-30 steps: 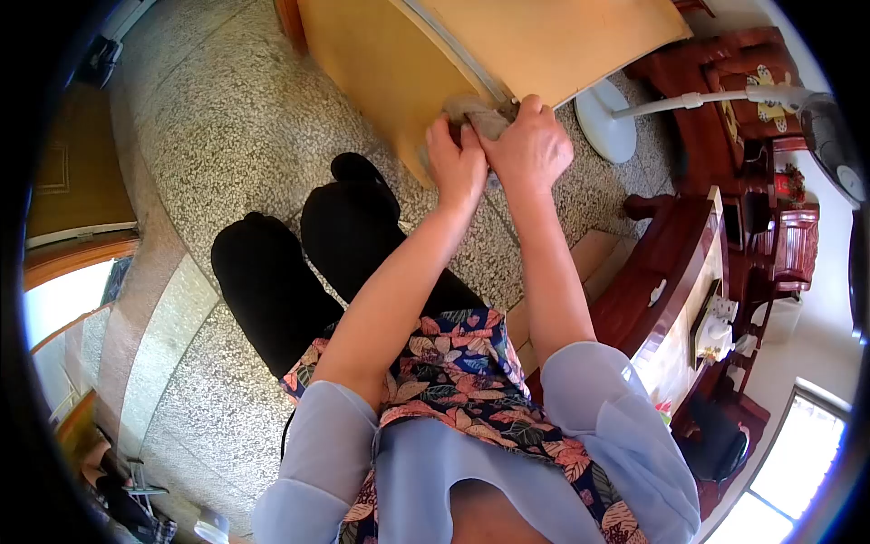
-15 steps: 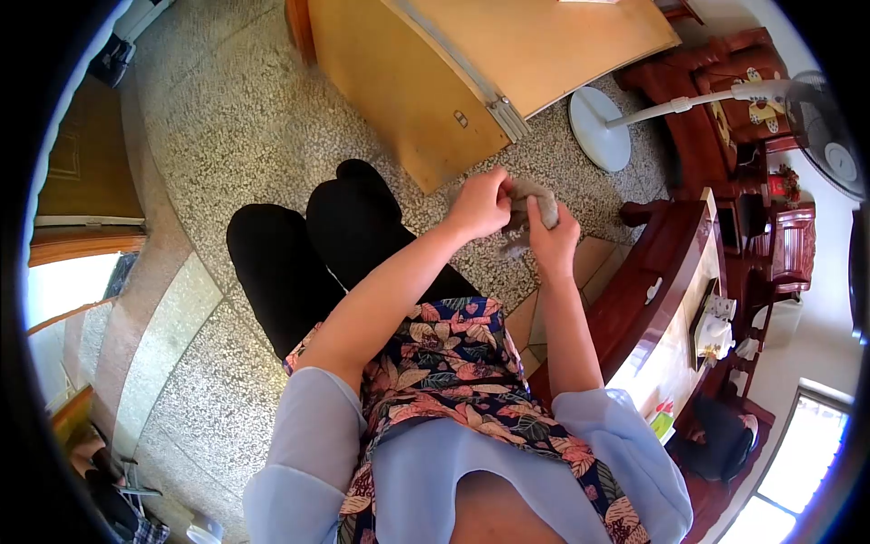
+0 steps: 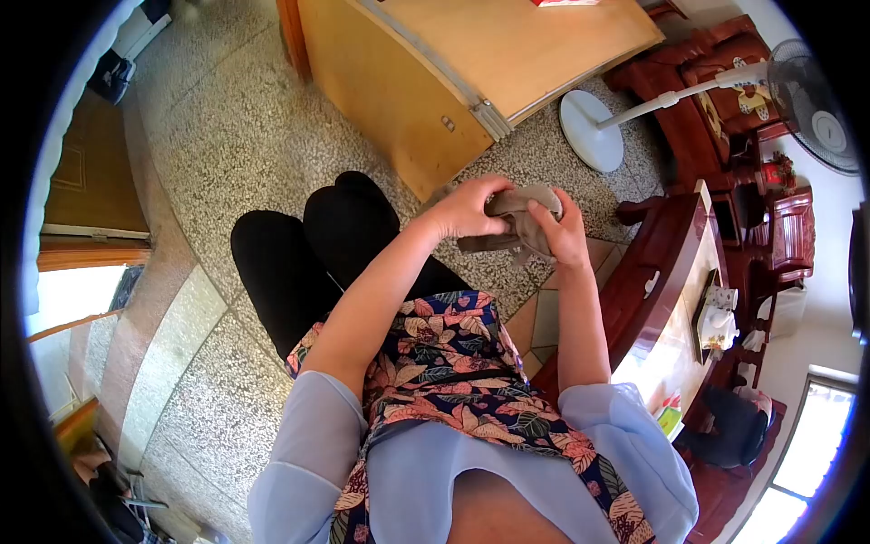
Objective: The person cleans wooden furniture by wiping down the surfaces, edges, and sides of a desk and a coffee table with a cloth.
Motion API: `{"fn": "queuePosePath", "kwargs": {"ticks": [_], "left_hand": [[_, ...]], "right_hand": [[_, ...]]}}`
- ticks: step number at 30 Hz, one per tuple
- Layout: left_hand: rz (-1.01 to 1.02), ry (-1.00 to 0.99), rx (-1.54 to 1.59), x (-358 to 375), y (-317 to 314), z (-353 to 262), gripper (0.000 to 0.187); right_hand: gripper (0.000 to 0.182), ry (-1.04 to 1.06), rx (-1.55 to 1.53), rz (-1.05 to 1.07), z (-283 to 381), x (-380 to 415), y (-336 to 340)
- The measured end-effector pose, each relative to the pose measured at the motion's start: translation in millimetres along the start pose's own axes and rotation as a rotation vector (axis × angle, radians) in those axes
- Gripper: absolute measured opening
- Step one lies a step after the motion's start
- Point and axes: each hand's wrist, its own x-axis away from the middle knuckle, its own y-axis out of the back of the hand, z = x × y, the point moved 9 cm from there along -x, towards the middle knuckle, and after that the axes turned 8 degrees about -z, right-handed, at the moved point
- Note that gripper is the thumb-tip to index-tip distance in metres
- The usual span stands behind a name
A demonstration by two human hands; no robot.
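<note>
Grip is closed on a bunched grey-brown fabric cloth (image 3: 526, 232) by left hand (image 3: 464, 210) and right hand (image 3: 567, 234), near the tan wooden surface (image 3: 517, 54), apparently so both sides are supported.

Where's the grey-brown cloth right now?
In the head view, the grey-brown cloth is held between the left hand and right hand, above and right of centre, below the white fan base.

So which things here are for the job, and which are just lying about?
For the job:
- left hand
- right hand
- cloth, held in both
- perhaps the wooden furniture close by

Just about:
- fan
- dark red table
- dark red chair
</note>
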Motion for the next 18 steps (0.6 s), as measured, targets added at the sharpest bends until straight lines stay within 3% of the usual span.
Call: {"fn": "queuePosePath", "kwargs": {"ticks": [3, 6, 10, 18], "left_hand": [[0.226, 0.174, -0.169, 7.3, -18.9, 17.6, 0.043], [0.095, 0.13, -0.232, 0.1, -6.3, 21.7, 0.039], [-0.031, 0.068, -0.259, -2.9, 5.8, 23.0, 0.035], [0.005, 0.128, -0.154, -8.5, 17.8, 34.5, 0.027]], "right_hand": [[0.021, -0.05, -0.224, 0.005, -3.4, 1.4, -9.9], [0.028, -0.09, -0.209, -0.129, -4.7, 0.6, 0.1], [0.029, 0.236, 0.516, -0.218, 12.9, -9.3, 31.0], [0.023, 0.534, 0.437, -0.272, 40.5, -2.3, 25.0]]}}
